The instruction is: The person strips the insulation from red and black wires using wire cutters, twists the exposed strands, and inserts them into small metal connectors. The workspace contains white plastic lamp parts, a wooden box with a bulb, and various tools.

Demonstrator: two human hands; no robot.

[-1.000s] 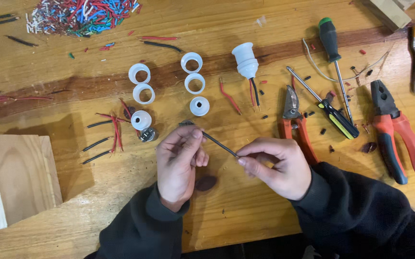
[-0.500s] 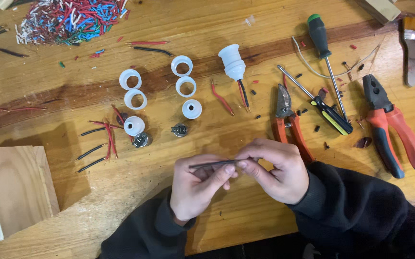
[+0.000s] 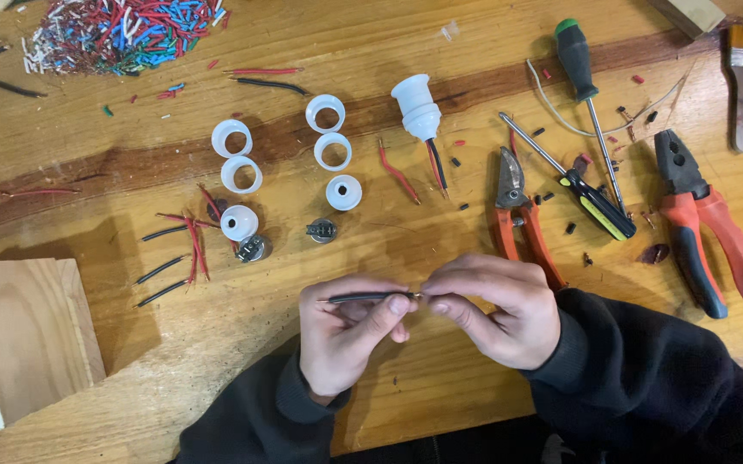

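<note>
Pinching a short black wire (image 3: 363, 298) in your left hand (image 3: 346, 331), your right hand (image 3: 496, 305) fingers closed on its bared tip, above the table edge — one lamp socket (image 3: 419, 107) wired, loose white rings (image 3: 330, 150) unassembled.

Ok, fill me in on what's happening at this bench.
A person holds a short black wire level between both hands over a wooden workbench. The left hand pinches its middle, while the right hand works at its bare end with the fingers. Behind them lie white lamp-socket parts, one assembled socket with red and black leads, cutters, screwdrivers and red pliers. A heap of wire offcuts sits far left.
</note>
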